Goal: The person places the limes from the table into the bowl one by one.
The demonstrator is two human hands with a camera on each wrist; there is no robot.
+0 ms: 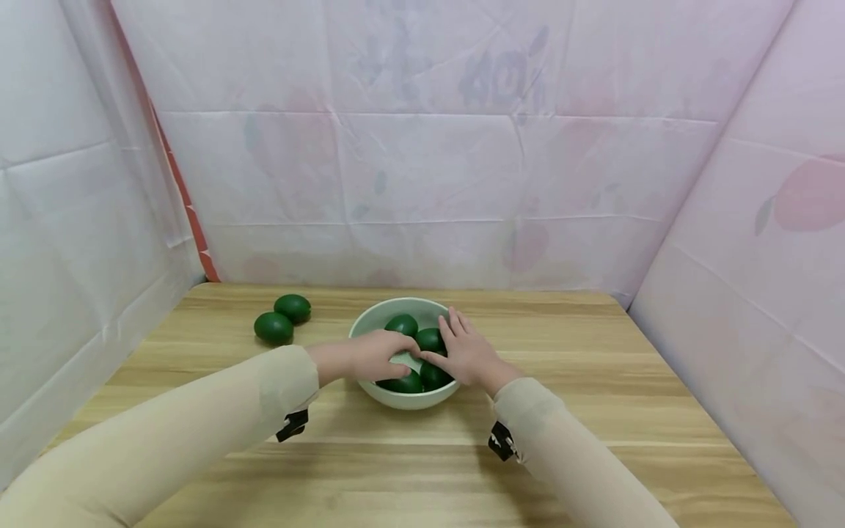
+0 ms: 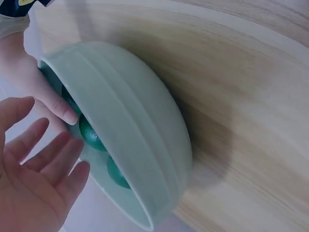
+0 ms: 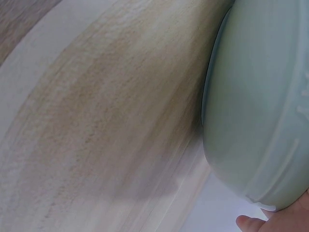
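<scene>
two hands over a bowl of green fruit

beige sleeves (image 1: 165,433) lie closest, running from the lower corners up to the middle of the light wooden bench (image 1: 594,411). both hands meet over a pale green ceramic bowl (image 1: 379,317) that stands near the middle of the bench, well back from its front edge and short of the far edge under the white cloth wall (image 1: 422,183). bare wood lies open to the right of the bowl and in front of it; the cloth walls close in on the left and right sides.

left hand (image 1: 372,356) reaches across the near left rim, its fingers straight and relaxed, the grip released, fingertips at the dark green rounded fruits (image 1: 430,339) in the bowl. right hand (image 1: 465,356) lies flat over the right rim, fingers spread and straight, grip also released, touching the fruits.

fruits are smooth, glossy, egg-shaped, and piled inside the bowl. two more loose green fruits (image 1: 282,319) lie touching each other on the bench, to the left of the bowl and apart from it.
</scene>
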